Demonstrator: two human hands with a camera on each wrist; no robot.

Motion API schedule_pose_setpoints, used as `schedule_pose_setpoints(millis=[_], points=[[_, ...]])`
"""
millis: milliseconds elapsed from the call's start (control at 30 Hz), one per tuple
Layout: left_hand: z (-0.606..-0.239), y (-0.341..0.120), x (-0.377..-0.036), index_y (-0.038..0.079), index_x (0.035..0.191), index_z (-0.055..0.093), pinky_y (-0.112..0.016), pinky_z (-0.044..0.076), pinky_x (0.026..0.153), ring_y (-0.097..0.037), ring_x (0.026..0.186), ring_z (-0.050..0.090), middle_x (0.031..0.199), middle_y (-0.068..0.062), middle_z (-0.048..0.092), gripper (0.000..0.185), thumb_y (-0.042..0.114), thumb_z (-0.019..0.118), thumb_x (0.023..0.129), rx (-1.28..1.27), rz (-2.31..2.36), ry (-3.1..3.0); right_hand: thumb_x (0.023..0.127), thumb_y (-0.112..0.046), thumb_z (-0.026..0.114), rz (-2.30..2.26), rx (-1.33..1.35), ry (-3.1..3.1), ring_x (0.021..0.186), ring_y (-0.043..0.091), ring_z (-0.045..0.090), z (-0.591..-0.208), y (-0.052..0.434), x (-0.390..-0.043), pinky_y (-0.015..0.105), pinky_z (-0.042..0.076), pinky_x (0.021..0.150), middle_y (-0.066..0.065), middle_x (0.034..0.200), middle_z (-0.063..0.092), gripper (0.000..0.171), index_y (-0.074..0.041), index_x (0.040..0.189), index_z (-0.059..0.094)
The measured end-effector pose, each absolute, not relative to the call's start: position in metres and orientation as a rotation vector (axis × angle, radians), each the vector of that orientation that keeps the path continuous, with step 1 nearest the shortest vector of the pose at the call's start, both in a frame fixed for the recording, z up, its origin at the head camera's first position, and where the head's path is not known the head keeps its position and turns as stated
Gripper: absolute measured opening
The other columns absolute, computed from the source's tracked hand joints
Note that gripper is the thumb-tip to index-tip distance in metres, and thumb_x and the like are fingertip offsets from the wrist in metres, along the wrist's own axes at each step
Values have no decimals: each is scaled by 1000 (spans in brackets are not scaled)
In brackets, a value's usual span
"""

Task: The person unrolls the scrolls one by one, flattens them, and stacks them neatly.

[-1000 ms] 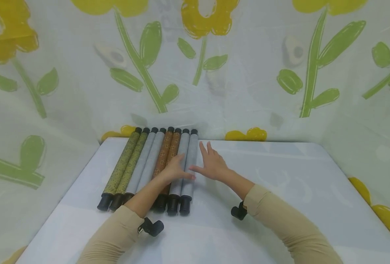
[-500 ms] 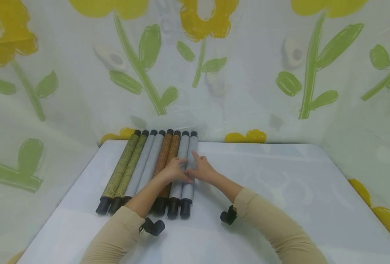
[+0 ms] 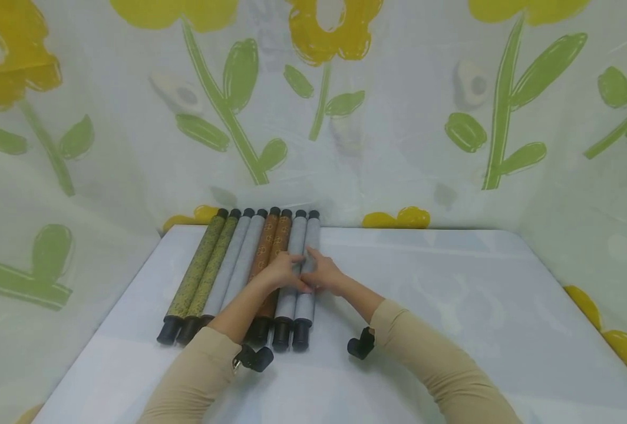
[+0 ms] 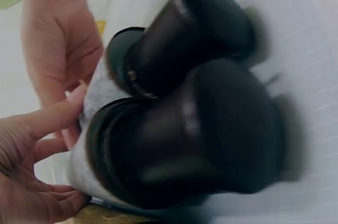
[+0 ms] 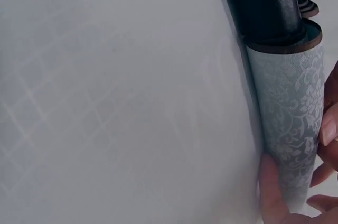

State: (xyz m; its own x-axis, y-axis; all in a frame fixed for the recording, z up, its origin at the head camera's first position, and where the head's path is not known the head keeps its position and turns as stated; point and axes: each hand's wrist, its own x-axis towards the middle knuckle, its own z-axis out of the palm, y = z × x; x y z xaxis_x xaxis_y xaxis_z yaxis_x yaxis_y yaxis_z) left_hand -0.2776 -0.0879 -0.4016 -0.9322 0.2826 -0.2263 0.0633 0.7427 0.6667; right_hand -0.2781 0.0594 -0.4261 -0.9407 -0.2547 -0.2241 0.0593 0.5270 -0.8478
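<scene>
Several rolled scrolls with black end knobs lie side by side on the white table (image 3: 451, 330). The two at the row's right end are pale grey-white. My left hand (image 3: 281, 272) grips the inner pale scroll (image 3: 287, 303), thumb over its top and fingertips down its left side in the left wrist view. My right hand (image 3: 324, 274) holds the outermost pale scroll (image 5: 288, 92), a finger along its outer side. The two hands meet over the pair, thumbs close together. In the left wrist view the black knobs (image 4: 211, 129) of this pair stand large in front.
To the left lie two brown patterned scrolls (image 3: 263, 247), two more pale scrolls (image 3: 234, 253) and two yellow-green scrolls (image 3: 199, 268). A flowered white curtain (image 3: 398, 147) hangs behind the table. Each wrist carries a small black camera (image 3: 361, 343).
My right hand has come left and down from beside the row onto the outermost pale scroll. The left hand stays over the pale pair, which has shifted very slightly right.
</scene>
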Motion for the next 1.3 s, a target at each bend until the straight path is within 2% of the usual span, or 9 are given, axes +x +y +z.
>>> schedule_pose_setpoints(millis=[67, 200, 400, 633, 767, 900, 1033, 1167, 1300], points=[[-400, -88, -280, 6, 137, 49, -50, 35, 104, -41, 133, 32, 146, -31, 29, 85, 21, 88, 63, 298, 925, 2644, 84, -12, 69, -1455, -142, 2372, 119, 40, 49, -427, 60, -279, 36, 56, 67, 28, 149, 25, 81, -16, 151, 22], [-396, -87, -284, 7, 137, 50, -50, 37, 102, -41, 132, 33, 145, -29, 32, 85, 24, 88, 64, 362, 802, 2672, 84, -12, 68, -1521, -128, 2303, 115, 40, 52, -429, 64, -280, 39, 56, 69, 27, 148, 27, 80, -16, 151, 23], [-396, -83, -285, 9, 140, 47, -52, 38, 100, -42, 132, 32, 145, -31, 28, 86, 27, 87, 66, 393, 752, 2633, 83, -9, 69, -1569, -63, 2249, 120, 42, 48, -430, 70, -282, 46, 55, 74, 30, 144, 32, 80, -18, 150, 25], [-397, -84, -285, 6, 142, 42, -49, 34, 105, -37, 134, 35, 146, -21, 38, 88, 25, 85, 68, 434, 765, 2573, 81, -3, 69, -1577, -2, 2212, 119, 45, 48, -426, 74, -282, 53, 52, 78, 30, 144, 32, 79, -21, 147, 29], [-403, -87, -282, 5, 144, 37, -51, 29, 108, -37, 137, 29, 148, -21, 34, 89, 22, 83, 71, 445, 929, 2500, 80, -1, 68, -1623, 22, 2161, 120, 48, 46, -425, 78, -280, 56, 50, 82, 29, 146, 28, 79, -22, 147, 30], [-414, -91, -276, 9, 148, 30, -52, 23, 110, -35, 141, 21, 152, -18, 27, 93, 18, 82, 72, 392, 1159, 2363, 81, 0, 68, -1667, 16, 2081, 120, 48, 47, -429, 81, -279, 57, 49, 83, 30, 145, 29, 81, -23, 147, 29], [-422, -91, -272, 12, 150, 26, -53, 18, 112, -35, 143, 14, 155, -17, 20, 96, 13, 82, 72, 368, 1318, 2253, 81, -6, 72, -1644, -42, 2090, 122, 46, 46, -433, 84, -278, 56, 49, 83, 29, 146, 29, 82, -24, 148, 27], [-428, -86, -272, 13, 150, 27, -54, 16, 112, -36, 143, 11, 155, -19, 17, 96, 11, 82, 71, 395, 1400, 2205, 79, -13, 75, -1607, -81, 2148, 125, 45, 40, -434, 89, -276, 56, 48, 83, 23, 150, 21, 84, -24, 148, 28], [-430, -80, -272, 14, 149, 28, -54, 16, 112, -36, 143, 13, 155, -19, 19, 97, 10, 83, 70, 420, 1427, 2213, 78, -10, 75, -1645, -76, 2131, 129, 44, 36, -434, 94, -276, 57, 46, 88, 21, 152, 18, 86, -25, 148, 28]])
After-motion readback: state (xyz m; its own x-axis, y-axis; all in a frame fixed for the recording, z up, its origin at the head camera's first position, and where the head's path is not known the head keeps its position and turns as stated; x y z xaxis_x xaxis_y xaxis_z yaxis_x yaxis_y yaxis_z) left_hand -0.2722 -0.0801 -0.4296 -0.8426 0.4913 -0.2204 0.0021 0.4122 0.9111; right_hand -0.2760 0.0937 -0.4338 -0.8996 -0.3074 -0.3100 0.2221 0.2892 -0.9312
